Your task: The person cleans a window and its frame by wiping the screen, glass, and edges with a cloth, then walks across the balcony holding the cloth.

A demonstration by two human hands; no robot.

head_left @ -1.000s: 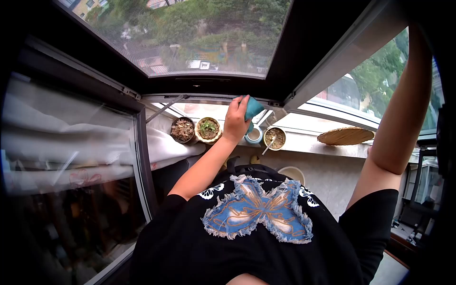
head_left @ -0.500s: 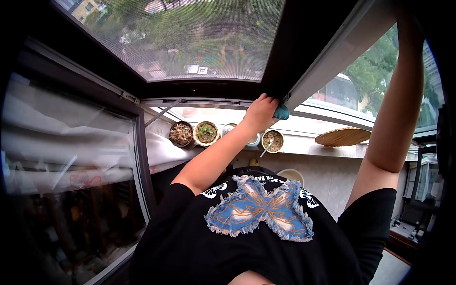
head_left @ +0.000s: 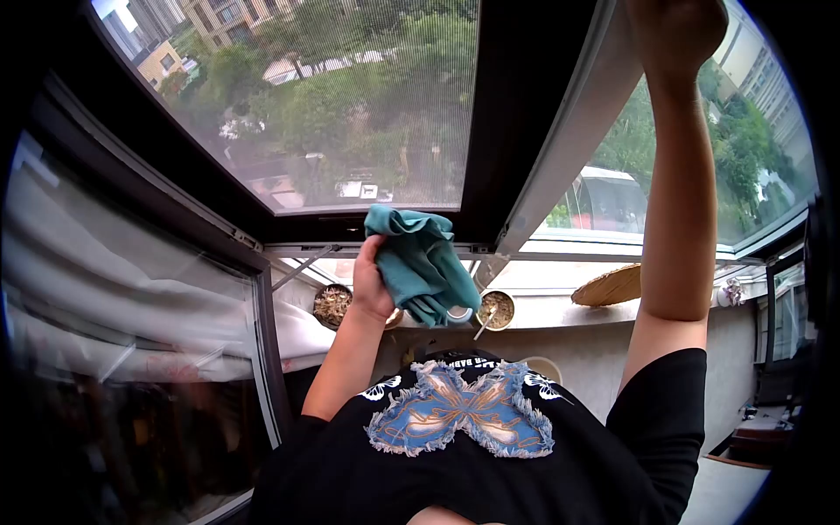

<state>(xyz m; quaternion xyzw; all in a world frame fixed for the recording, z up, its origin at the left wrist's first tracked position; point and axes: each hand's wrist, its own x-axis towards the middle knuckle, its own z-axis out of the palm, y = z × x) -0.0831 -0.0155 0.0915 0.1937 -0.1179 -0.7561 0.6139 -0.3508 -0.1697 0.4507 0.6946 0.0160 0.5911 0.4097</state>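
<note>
My left hand grips a crumpled teal cloth, thumb on its near side. The cloth hangs in front of the lower edge of the dark screen window frame, above the sill; I cannot tell if they touch. My right hand is raised high at the top right, against or beside the light window post. Its fingers are hidden by the dark image edge and the hand itself.
Along the sill stand a pot of dry plants and a bowl with a spoon. A round woven tray lies further right. At left an opened glass sash stands before a white curtain. A pale bucket is below.
My left hand has moved left and towards me from the frame corner, and more of the cloth shows. My right arm has shifted left in view, bringing the hand into sight. The view has tilted up.
</note>
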